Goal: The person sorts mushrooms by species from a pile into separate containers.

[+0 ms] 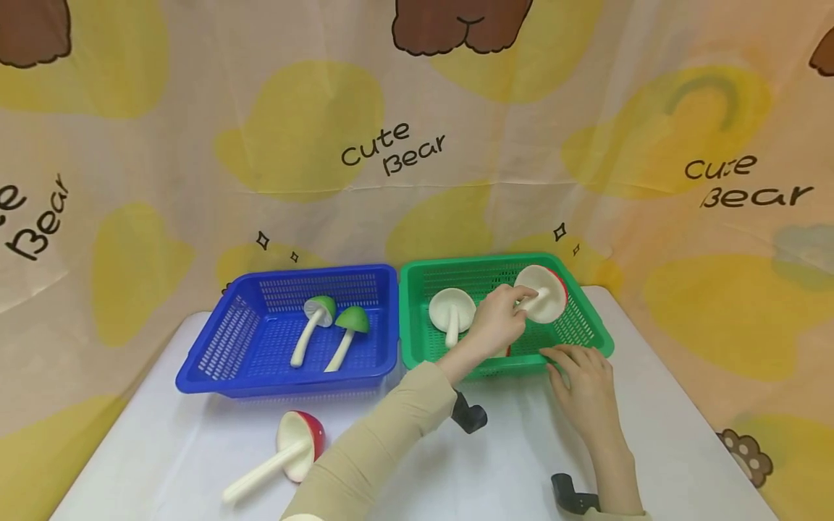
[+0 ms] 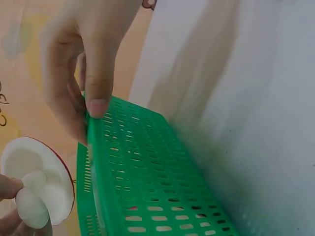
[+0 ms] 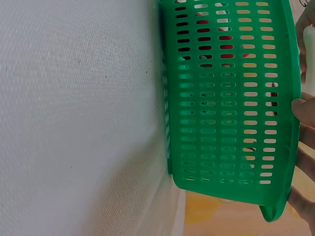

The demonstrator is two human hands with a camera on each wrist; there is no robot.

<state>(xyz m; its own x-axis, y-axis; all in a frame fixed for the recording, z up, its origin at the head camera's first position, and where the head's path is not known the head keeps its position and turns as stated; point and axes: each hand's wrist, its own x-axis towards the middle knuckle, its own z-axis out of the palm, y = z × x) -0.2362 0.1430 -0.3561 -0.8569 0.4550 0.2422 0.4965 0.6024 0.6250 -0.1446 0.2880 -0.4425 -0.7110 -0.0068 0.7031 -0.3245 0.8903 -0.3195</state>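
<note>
My left hand (image 1: 502,318) pinches the white stem of a red-capped toy mushroom (image 1: 550,293) over the right part of the green basket (image 1: 469,264). Its pale underside faces me. In the left wrist view the mushroom (image 2: 54,189) is at lower left, with left fingertips round its stem. At the basket's near rim, my right hand (image 1: 583,383) holds on, thumb outside and fingers over the edge. Another toy mushroom (image 1: 452,307) lies inside, underside up. Something red shows through the basket's slots (image 3: 226,46), mostly hidden.
A blue basket (image 1: 208,362) stands left of the green one, holding two green-capped toy mushrooms (image 1: 352,320). On the white table (image 1: 156,449) in front lies a red-capped mushroom (image 1: 280,467), partly behind my left sleeve (image 1: 384,434). A patterned cloth (image 1: 306,217) hangs behind.
</note>
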